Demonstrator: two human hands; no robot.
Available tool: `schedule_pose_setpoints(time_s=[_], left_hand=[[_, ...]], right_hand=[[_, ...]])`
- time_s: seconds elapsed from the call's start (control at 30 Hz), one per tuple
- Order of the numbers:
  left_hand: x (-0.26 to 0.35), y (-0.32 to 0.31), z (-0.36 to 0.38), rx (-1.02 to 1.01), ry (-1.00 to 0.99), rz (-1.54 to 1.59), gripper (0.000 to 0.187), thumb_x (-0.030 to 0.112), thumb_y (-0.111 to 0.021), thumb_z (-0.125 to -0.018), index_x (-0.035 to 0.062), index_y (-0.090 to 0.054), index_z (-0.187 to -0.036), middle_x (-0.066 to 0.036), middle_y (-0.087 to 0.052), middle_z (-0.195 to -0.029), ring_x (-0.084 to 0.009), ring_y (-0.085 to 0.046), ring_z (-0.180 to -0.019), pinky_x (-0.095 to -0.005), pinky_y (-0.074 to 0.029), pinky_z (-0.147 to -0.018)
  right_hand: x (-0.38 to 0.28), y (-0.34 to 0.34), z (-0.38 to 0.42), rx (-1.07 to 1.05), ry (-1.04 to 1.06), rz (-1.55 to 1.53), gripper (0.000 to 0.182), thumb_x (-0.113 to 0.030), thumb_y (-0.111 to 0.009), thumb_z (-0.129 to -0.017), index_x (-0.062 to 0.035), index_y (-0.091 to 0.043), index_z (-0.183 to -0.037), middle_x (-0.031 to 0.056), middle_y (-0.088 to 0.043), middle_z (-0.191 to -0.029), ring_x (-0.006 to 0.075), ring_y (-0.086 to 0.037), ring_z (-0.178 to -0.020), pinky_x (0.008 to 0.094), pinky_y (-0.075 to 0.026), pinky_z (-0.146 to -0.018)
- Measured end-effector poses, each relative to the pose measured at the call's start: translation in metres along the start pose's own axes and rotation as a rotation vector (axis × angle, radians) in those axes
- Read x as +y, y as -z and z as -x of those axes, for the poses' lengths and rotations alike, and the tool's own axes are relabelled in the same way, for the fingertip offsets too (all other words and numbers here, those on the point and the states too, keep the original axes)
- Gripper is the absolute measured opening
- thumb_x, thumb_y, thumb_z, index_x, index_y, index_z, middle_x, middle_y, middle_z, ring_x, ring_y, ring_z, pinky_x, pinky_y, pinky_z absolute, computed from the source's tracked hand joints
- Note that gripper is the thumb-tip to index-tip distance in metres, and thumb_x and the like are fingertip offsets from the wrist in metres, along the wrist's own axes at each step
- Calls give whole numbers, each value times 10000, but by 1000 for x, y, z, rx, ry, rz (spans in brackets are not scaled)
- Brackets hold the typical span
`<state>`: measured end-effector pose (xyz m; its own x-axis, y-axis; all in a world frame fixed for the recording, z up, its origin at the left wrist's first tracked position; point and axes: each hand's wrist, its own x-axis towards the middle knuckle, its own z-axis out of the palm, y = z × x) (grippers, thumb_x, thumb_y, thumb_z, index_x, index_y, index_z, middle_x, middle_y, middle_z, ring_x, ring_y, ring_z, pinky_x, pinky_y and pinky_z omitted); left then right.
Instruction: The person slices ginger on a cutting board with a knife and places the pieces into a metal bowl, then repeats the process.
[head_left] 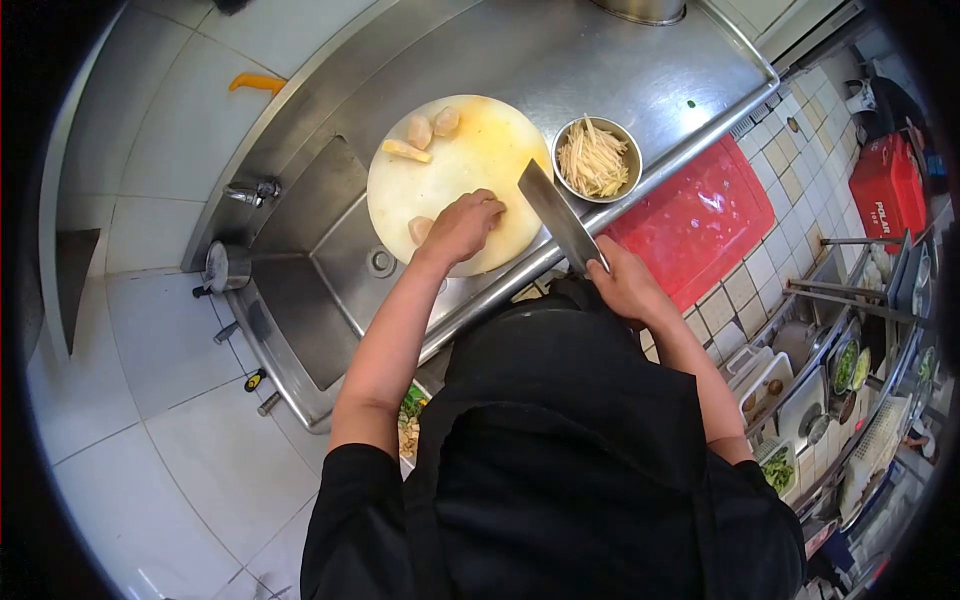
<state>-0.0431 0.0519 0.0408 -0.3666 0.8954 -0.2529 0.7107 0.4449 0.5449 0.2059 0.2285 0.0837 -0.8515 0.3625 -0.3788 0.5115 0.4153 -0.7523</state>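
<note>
A round white cutting board (480, 140) with a yellow stain lies across the sink edge. My left hand (463, 230) rests low on it with curled fingers, and whatever is under them is hidden. Beside that wrist sits a pale peeled piece (420, 229). Two more pale chunks (420, 131) and a yellowish stick-shaped piece (407, 151) lie at the board's upper left. My right hand (628, 282) is wrapped round the handle of a cleaver (560, 219), its blade angled over the board's right edge. Close to the blade stands a metal bowl (637, 165) full of thin pale strips (593, 160).
The steel sink (340, 190) with its tap (255, 191) is on the left. A red plastic lid or tray (700, 220) lies right of the counter edge. Farther right are a red POLAR box (888, 188) and shelves with food containers. An orange object (257, 82) lies behind the sink.
</note>
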Motion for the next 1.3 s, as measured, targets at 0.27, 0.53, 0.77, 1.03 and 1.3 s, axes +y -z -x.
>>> schedule_pose_setpoints(time_s=[0.27,0.53,0.77,1.03,1.3], left_hand=[[-6,-47,28,438,0,224,242,63,-696,-845,54,-671,-1086,-133,-615,-1258,-315,-583,-1179,-406,-489,-990],[14,-58,53,462,270,333,492,96,-759,-776,44,-632,-1249,-148,-608,-1238,-357,-561,-1200,-404,-481,-1015],[-1,-67,40,515,129,300,352,93,-749,-852,6,-679,-1185,-152,-659,-1117,-300,-670,-1010,-369,-536,-897],[-1,-64,38,527,133,321,194,66,-749,-841,-15,-701,-1011,-153,-682,-1041,-333,-676,-957,-378,-535,-861],[4,-66,38,575,167,268,145,79,-739,-845,23,-710,-976,-142,-674,-985,-339,-647,-965,-406,-523,-846]], right_hand=[[5,-1,3,-27,-5,9,265,-206,-544,-977,-6,-511,-1148,361,-629,-1005,549,-586,-1006,597,-449,-828],[-9,-3,-8,-115,54,131,252,-213,-539,-979,-15,-520,-1134,354,-636,-938,556,-586,-956,616,-434,-802],[-17,-14,-18,-141,149,209,237,-203,-531,-979,-5,-515,-1108,357,-635,-908,549,-597,-926,622,-437,-796],[-53,-14,-38,-147,192,434,208,-149,-502,-966,33,-520,-1064,314,-663,-874,500,-642,-893,594,-478,-798],[-93,-6,-49,-304,211,714,200,-65,-482,-911,49,-523,-1070,295,-693,-924,429,-696,-919,535,-533,-827]])
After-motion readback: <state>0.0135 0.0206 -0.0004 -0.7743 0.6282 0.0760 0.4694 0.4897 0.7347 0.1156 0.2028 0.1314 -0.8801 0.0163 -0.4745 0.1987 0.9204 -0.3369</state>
